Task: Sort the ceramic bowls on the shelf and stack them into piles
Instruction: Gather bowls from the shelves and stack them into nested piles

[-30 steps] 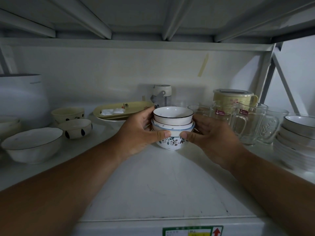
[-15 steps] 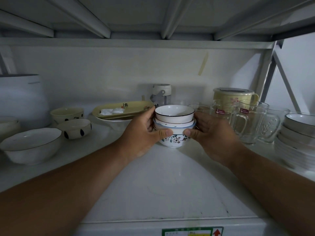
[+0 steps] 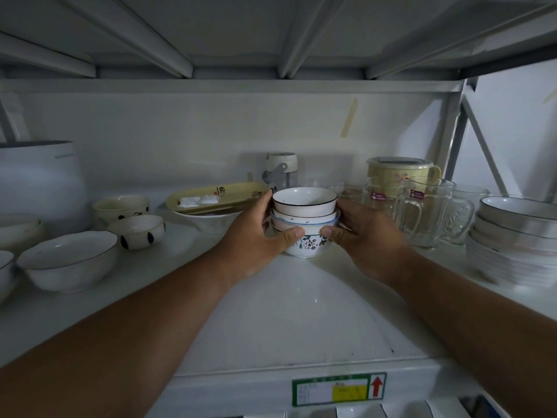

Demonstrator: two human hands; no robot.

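Stack of small bowls [image 3: 305, 220]: stood at the middle of the white shelf [image 3: 289, 312], toward the back; its base met the shelf surface or sat just above it, which one could not be told
Top bowl [image 3: 304, 201]: white with a dark rim, nested in the bowls beneath
Bottom bowl [image 3: 304, 247]: white with a dark floral pattern, carrying the rest
Left hand [image 3: 256, 239]: curled round the left side of the stack, thumb across the front of the lower bowls, fingers behind
Right hand [image 3: 366, 236]: curled round the right side, thumb tip near the left thumb on the front
Large white bowl [image 3: 67, 260]: stood well to the left, near the front
Two spotted bowls [image 3: 137, 232]: cream with dark spots, stood behind the large white bowl, one behind the other
Yellow tray [image 3: 215, 197]: lay on a white dish just left of the stack
Pile of wide bowls [image 3: 515, 236]: stacked at the far right of the shelf
Glass mugs [image 3: 422, 212]: clustered just right of the right hand, in front of a yellow lidded container [image 3: 401, 168]
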